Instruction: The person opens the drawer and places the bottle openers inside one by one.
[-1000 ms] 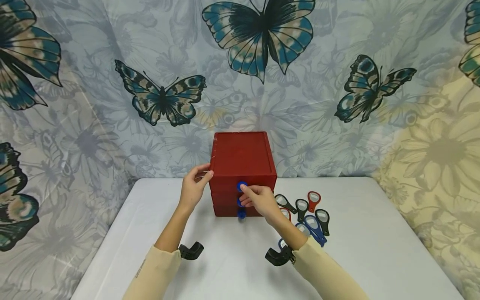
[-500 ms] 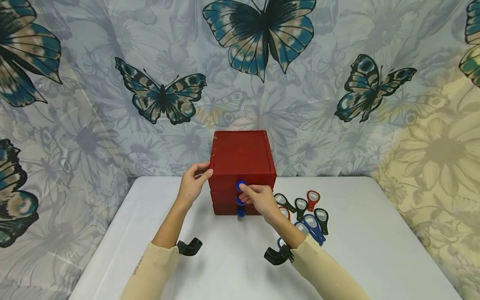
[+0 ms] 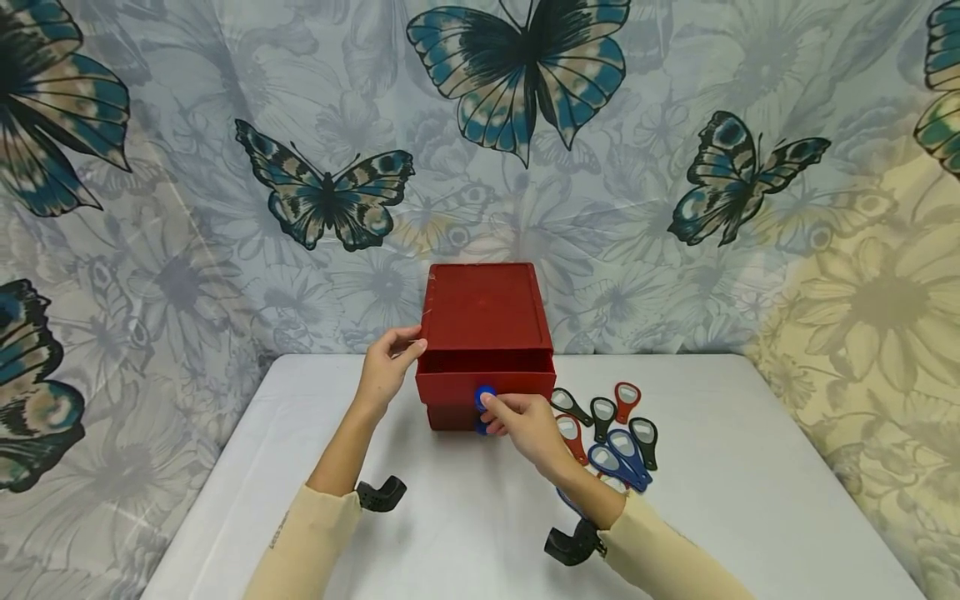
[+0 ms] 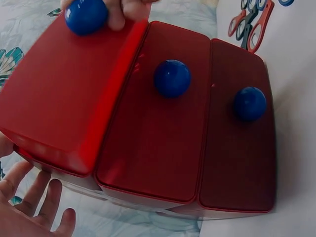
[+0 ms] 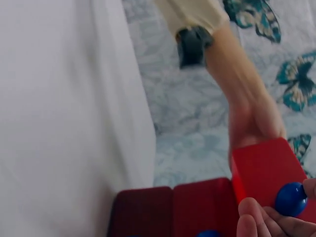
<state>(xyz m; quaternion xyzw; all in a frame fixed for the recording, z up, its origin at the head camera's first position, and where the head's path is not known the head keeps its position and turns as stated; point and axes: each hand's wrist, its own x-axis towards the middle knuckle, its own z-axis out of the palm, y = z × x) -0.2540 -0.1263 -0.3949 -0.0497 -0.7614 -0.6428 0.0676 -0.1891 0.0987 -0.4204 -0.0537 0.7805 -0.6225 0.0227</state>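
Observation:
In the head view a red box of stacked drawers (image 3: 483, 304) stands on the white table. Its top drawer (image 3: 450, 390) is pulled part way out, leaving a dark gap under the lid. My right hand (image 3: 528, 425) pinches that drawer's round blue knob (image 3: 485, 392) between thumb and fingers. My left hand (image 3: 386, 362) touches the box's left side near the upper front corner; the left wrist view has its fingers (image 4: 49, 200) spread and fairly straight. Two lower drawers stay flush, with a middle knob (image 4: 172, 78) and a bottom knob (image 4: 249, 103).
Right of the box lie several small red, black and blue teardrop-shaped things with pale oval windows and short handles, such as a black one (image 3: 644, 442) and a red one (image 3: 627, 401). A butterfly-patterned cloth (image 3: 480, 208) hangs behind the white table (image 3: 450, 533).
The top drawer has slid out toward me, with my right hand moving back and slightly down on its knob. My left hand stays at the box's side.

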